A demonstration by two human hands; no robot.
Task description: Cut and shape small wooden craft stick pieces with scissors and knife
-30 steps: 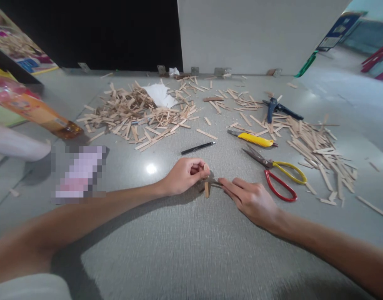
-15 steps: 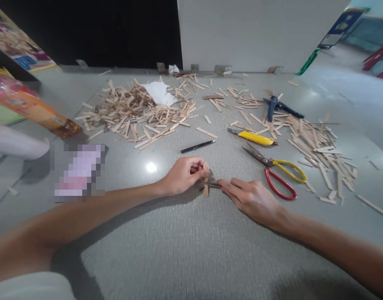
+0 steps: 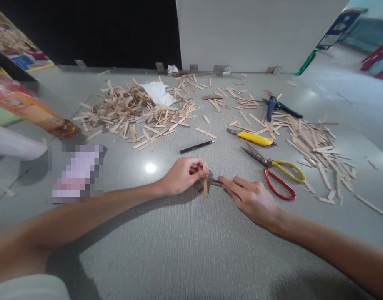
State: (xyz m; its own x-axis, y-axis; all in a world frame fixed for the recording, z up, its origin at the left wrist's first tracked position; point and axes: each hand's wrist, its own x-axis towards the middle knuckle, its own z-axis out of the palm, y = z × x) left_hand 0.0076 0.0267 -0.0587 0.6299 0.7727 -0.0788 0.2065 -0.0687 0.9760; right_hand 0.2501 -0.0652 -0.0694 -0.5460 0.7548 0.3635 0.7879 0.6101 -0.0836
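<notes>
A small wooden stick (image 3: 205,189) is at the centre of the frame, its upper end pinched in the left hand (image 3: 191,174). The right hand (image 3: 249,196), fingers pressed together, grips a thin dark tool (image 3: 214,181) across it. Above lies a black pen (image 3: 196,146); right of centre, a yellow cutter (image 3: 255,138) and scissors (image 3: 267,163).

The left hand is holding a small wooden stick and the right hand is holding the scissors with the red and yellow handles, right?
Not quite: the head view shows the scissors lying on the grey surface; the right hand holds a thin dark tool instead. The left hand does hold a small wooden stick.
</notes>
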